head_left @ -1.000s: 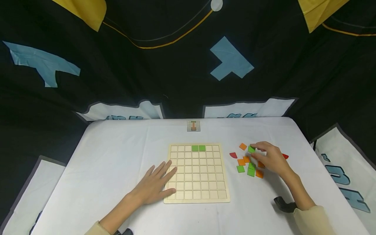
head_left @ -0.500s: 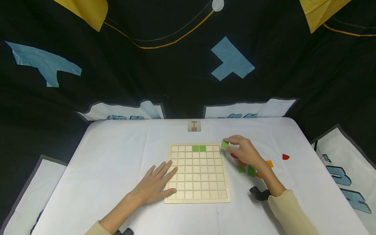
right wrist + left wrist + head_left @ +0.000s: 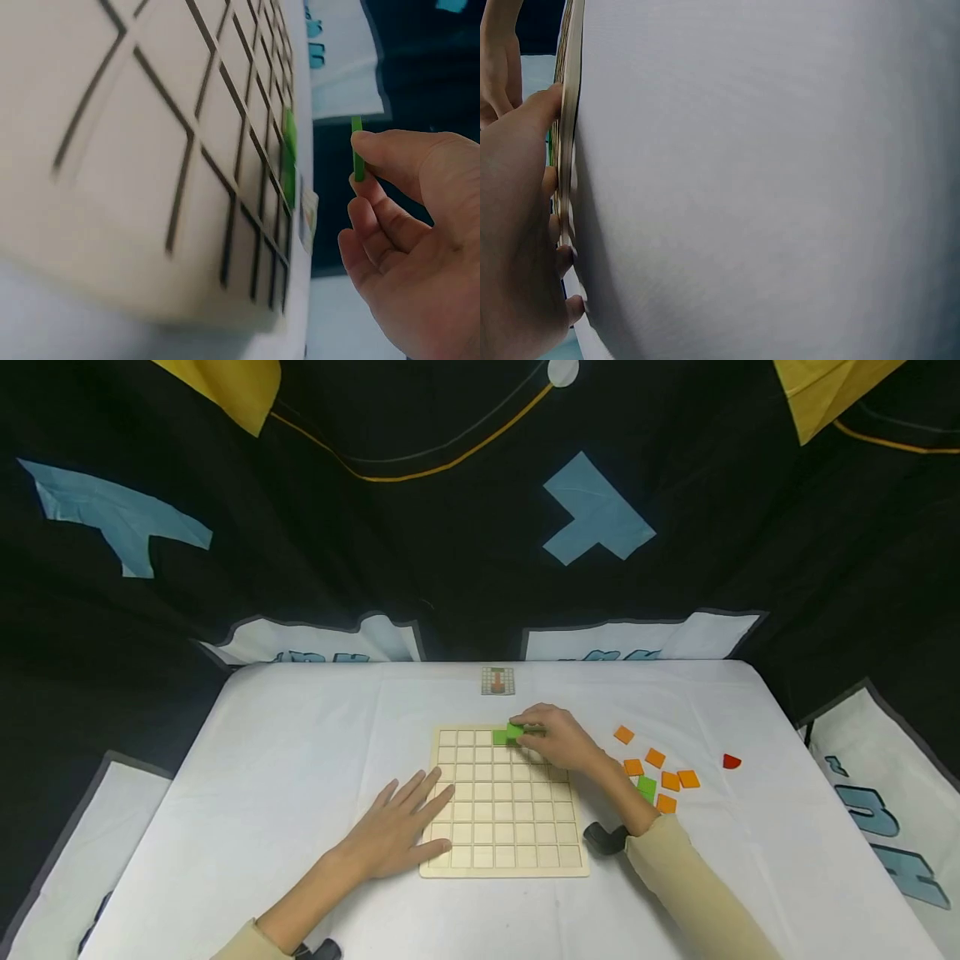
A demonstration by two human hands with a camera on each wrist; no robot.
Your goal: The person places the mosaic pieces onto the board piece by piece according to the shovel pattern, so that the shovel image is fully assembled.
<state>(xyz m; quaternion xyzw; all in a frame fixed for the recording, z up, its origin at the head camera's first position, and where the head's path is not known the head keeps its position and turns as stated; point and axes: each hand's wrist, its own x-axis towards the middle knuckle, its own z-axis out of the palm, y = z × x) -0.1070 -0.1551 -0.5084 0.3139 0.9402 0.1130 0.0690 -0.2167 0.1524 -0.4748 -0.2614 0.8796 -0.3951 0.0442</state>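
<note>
One green tile (image 3: 358, 159) is pinched between thumb and fingertips of the right hand (image 3: 553, 740), raised above the board (image 3: 504, 812) and roughly parallel to it. From that hand, a seated tile (image 3: 498, 737) lies just leftward; whether another sits beneath is hard to tell. The left hand (image 3: 392, 837), fingers spread, rests farther off, on the board's left edge.

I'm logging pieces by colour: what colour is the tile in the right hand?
Green; the tile shows best in the right wrist view.
</note>
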